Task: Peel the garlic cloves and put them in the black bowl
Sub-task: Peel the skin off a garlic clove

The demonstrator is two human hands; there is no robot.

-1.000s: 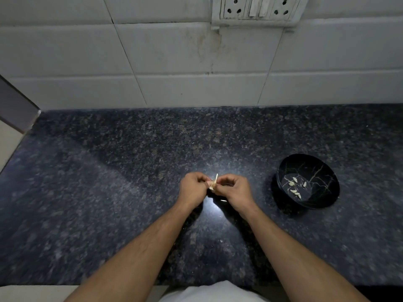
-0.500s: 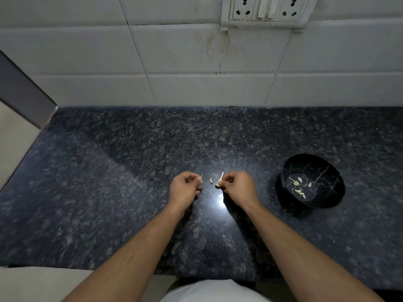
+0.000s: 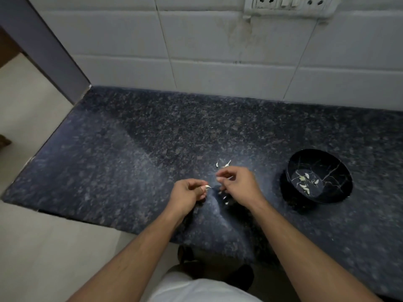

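While held over a dark speckled counter [image 3: 130, 149], both hands close together near centre. Far left: grey wall edge [image 3: 50, 51] and pale floor [image 3: 26, 116]. Left hand [image 3: 187, 195], fingers curled, thumb and forefinger pinched on a thin pale skin [image 3: 208, 187] at its right side. Right hand [image 3: 239, 186] just beside it, fingers curled and pinched on a small pale piece [image 3: 227, 178]; clove or skin, cannot tell. Loose skins [image 3: 223, 164] on the counter just beyond the right hand; a few more pale bits [image 3: 225, 202] under it, nearer side. Bowl [image 3: 340, 171], black with light veining, well right of the hands, on the counter, tilted slightly; several peeled cloves [image 3: 305, 184] inside on its floor. Far side: white tiles [image 3: 218, 51], socket plate [image 3: 290, 5] at upper right. Near edge, centre: white garment [image 3: 196, 290].
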